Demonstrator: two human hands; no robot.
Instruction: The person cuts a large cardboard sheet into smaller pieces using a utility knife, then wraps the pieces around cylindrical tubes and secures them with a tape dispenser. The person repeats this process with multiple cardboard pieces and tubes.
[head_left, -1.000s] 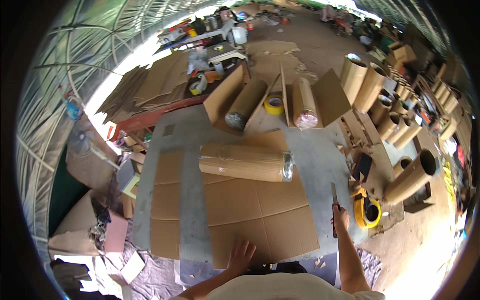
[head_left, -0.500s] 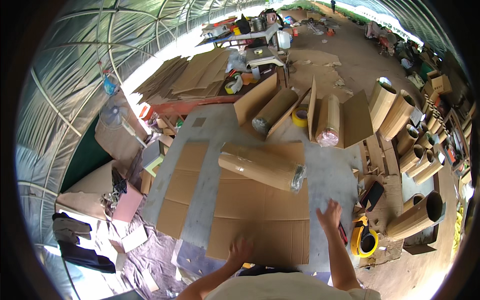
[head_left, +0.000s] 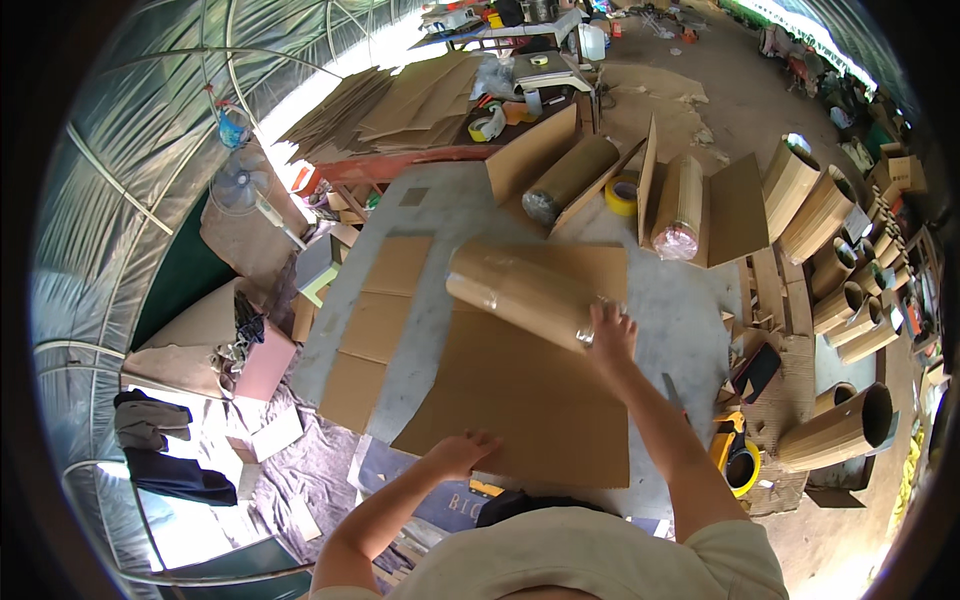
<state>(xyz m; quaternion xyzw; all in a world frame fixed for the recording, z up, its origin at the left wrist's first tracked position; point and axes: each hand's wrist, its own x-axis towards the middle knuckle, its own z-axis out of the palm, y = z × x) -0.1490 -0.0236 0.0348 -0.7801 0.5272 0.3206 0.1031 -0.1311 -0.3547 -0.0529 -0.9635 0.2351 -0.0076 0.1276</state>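
A flat cardboard sheet (head_left: 540,420) lies on the grey table in front of me, its near left corner raised and bent. My left hand (head_left: 466,453) grips its near edge, fingers over the top; the thumb is hidden. Across the sheet's far part rests a cardboard-wrapped roll (head_left: 520,298), slanting from far left to near right, with clear plastic at its right end. My right hand (head_left: 612,335) has its fingers curled over that plastic end.
A creased cardboard strip (head_left: 375,335) lies left on the table (head_left: 660,350). Two more rolls (head_left: 572,180) (head_left: 680,205) sit in folded cardboard at the far side, with yellow tape (head_left: 622,194) between them. A tape dispenser (head_left: 737,455) lies right, near standing cardboard tubes (head_left: 835,430).
My right hand has moved from the bare tabletop to the roll's right end. The sheet's near left corner has come up with my left hand. The whole view has shifted slightly.
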